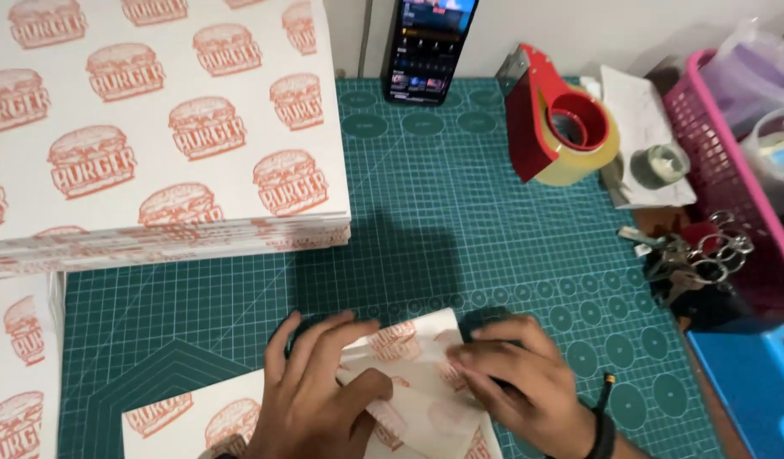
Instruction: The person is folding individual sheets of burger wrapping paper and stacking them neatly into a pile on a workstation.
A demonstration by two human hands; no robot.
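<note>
Both hands are flat on a printed paper sheet point(409, 391) at bottom centre of the frame: left hand point(311, 387) fingers spread and pressing, right hand point(515, 382) pinning the folded edge, neither gripping. Best bet: run fingertips along the crease firmly. Green cutting mat point(460, 229) underneath, paper stack point(154, 127) upper left, red tape dispenser point(553, 123) upper right.

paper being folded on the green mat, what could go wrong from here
1. Both hands, left hand and right hand, press the printed paper at its top edge; if one slips, the crease may come out crooked.
2. The stack of sheets overhangs its lower layers and might slide.
3. The tape dispenser sits close; a wide sweep could knock it.
</note>
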